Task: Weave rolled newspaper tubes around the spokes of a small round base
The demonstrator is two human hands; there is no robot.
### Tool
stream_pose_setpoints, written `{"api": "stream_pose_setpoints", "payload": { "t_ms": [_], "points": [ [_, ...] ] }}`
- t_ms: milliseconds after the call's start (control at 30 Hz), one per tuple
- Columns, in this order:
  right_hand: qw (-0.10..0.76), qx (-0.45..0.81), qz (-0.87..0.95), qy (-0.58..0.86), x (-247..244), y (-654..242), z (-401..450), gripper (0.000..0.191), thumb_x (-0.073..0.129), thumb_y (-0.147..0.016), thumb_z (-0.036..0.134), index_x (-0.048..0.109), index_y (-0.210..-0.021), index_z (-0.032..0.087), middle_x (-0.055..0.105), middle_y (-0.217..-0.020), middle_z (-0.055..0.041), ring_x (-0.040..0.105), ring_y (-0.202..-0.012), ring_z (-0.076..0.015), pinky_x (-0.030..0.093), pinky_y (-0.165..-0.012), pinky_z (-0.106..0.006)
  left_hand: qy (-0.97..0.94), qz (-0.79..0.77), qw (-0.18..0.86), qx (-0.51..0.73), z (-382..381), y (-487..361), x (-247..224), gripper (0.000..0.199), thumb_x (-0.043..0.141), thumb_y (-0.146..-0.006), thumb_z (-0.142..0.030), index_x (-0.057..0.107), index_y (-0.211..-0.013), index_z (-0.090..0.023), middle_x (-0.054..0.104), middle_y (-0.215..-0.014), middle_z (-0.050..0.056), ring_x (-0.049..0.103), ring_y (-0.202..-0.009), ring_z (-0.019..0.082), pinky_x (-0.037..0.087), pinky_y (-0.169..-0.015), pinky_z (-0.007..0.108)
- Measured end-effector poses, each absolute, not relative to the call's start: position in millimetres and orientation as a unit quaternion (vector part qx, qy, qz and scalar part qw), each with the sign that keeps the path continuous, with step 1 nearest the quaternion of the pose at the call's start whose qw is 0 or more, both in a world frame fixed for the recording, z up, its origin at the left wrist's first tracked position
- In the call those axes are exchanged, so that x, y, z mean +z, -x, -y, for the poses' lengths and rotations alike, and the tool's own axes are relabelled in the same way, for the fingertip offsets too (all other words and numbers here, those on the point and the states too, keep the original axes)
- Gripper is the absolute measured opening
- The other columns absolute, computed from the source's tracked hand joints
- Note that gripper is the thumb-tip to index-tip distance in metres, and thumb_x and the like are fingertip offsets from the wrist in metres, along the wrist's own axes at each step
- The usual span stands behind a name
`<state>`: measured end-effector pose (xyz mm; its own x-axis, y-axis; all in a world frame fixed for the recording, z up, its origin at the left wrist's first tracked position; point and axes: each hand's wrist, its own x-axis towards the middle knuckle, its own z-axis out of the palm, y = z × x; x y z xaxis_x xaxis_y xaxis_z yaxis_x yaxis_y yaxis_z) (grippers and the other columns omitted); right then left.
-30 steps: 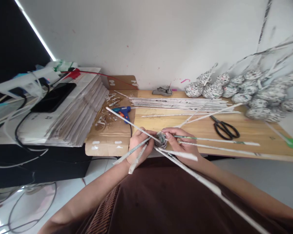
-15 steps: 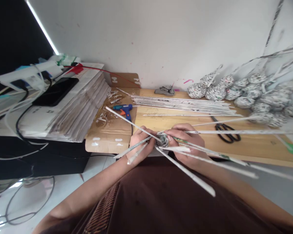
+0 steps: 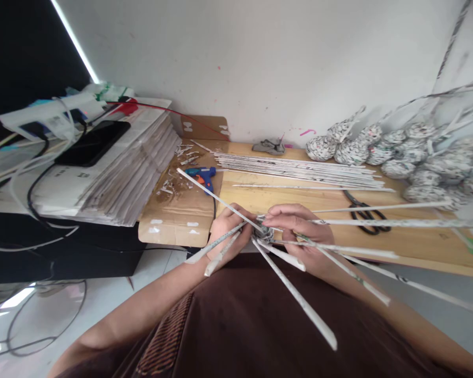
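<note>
"What are your fingers doing?"

"My left fingers (image 3: 246,235) are pinching a little woven piece (image 3: 264,234) in front of my tummy. My right fingers (image 3: 287,211) are curling by its paper sticks (image 3: 297,296); I can't tell how tightly."

"Is it done?"

"I'm guessing no: a small round bit is looking woven, but long ends are poking out."

"What's around?"

"Those ends are crossing over the scissors (image 3: 368,218), getting in the way. Spare sticks (image 3: 295,170) are lying behind on the worktop (image 3: 252,198), and woven balls (image 3: 350,149) are sitting farther right."

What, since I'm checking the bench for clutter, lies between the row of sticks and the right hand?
In the head view, one lone stick lies between the row and the right hand, with bare wood beside it.
</note>
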<state>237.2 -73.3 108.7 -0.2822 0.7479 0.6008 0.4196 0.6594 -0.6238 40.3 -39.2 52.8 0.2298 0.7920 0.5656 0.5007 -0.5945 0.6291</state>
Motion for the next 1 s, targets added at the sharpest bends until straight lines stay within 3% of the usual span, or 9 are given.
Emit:
{"api": "stream_pose_setpoints", "payload": {
  "t_ms": [100, 200, 333, 500, 633, 767, 867, 1000],
  "points": [
    [0.496, 0.127, 0.769, 0.382, 105, -238, 74, 0.039, 0.055, -0.092, 0.008, 0.074, -0.113, 0.035, 0.070, -0.116, -0.0039, 0.070, -0.103, -0.0206, 0.059, -0.092, -0.038, -0.775, -0.399, 0.149, 0.467, 39, -41, 54, 0.014, 0.063, -0.089, -0.013, 0.074, -0.094, -0.021, 0.073, -0.093, 0.005, 0.070, -0.089, 0.016, 0.058, -0.082, 0.028],
    [0.500, 0.051, 0.753, 0.426, 105, -241, 75, 0.041, 0.062, -0.091, 0.011, 0.072, -0.121, 0.038, 0.069, -0.122, -0.0037, 0.071, -0.102, -0.0218, 0.060, -0.092, -0.038, -0.776, -0.398, 0.146, 0.468, 40, -41, 56, 0.013, 0.065, -0.089, -0.014, 0.075, -0.093, -0.021, 0.075, -0.088, 0.003, 0.071, -0.084, 0.015, 0.059, -0.081, 0.028],
    [0.513, -0.007, 0.727, 0.457, 104, -246, 74, 0.040, 0.077, -0.085, 0.021, 0.072, -0.122, 0.035, 0.077, -0.097, -0.0036, 0.073, -0.077, -0.0208, 0.064, -0.077, -0.035, -0.779, -0.407, 0.153, 0.453, 41, -42, 58, 0.013, 0.067, -0.087, -0.015, 0.076, -0.092, -0.022, 0.076, -0.087, 0.004, 0.072, -0.081, 0.016, 0.060, -0.078, 0.028],
    [0.576, 0.137, 0.667, 0.453, 95, -240, 72, 0.025, 0.072, -0.089, 0.025, 0.073, -0.114, 0.030, 0.077, -0.099, -0.0043, 0.074, -0.077, -0.0210, 0.064, -0.071, -0.037, -0.788, -0.394, 0.138, 0.452, 38, -40, 53, 0.017, 0.065, -0.087, -0.014, 0.075, -0.098, -0.022, 0.076, -0.090, 0.005, 0.072, -0.084, 0.016, 0.059, -0.081, 0.028],
    [0.611, 0.224, 0.604, 0.461, 95, -232, 68, 0.014, 0.065, -0.094, 0.029, 0.066, -0.107, 0.024, 0.073, -0.099, -0.0059, 0.072, -0.069, -0.0163, 0.061, -0.062, -0.031, -0.798, -0.385, 0.123, 0.447, 35, -37, 49, 0.020, 0.063, -0.088, -0.015, 0.076, -0.102, -0.024, 0.075, -0.091, 0.005, 0.071, -0.084, 0.016, 0.058, -0.081, 0.029],
    [0.635, 0.285, 0.557, 0.453, 93, -232, 59, 0.016, 0.064, -0.094, 0.038, 0.057, -0.100, 0.024, 0.071, -0.107, -0.0076, 0.073, -0.079, -0.0171, 0.060, -0.058, -0.028, -0.793, -0.385, 0.123, 0.456, 33, -37, 48, 0.022, 0.063, -0.088, -0.015, 0.076, -0.103, -0.025, 0.076, -0.093, 0.005, 0.071, -0.086, 0.017, 0.059, -0.081, 0.030],
    [0.634, 0.372, 0.528, 0.424, 87, -235, 55, 0.018, 0.061, -0.095, 0.039, 0.053, -0.102, 0.026, 0.073, -0.100, -0.0051, 0.074, -0.085, -0.0198, 0.062, -0.059, -0.030, -0.803, -0.378, 0.123, 0.445, 32, -38, 49, 0.021, 0.063, -0.088, -0.016, 0.076, -0.102, -0.024, 0.076, -0.097, 0.006, 0.071, -0.087, 0.018, 0.059, -0.081, 0.030],
    [0.605, 0.359, 0.537, 0.466, 85, -239, 54, 0.018, 0.065, -0.094, 0.041, 0.063, -0.100, 0.023, 0.073, -0.095, -0.0044, 0.073, -0.076, -0.0180, 0.061, -0.061, -0.031, -0.813, -0.368, 0.103, 0.439, 32, -38, 51, 0.018, 0.062, -0.089, -0.016, 0.075, -0.101, -0.023, 0.076, -0.095, 0.006, 0.071, -0.085, 0.018, 0.058, -0.080, 0.030]
  ]
}}
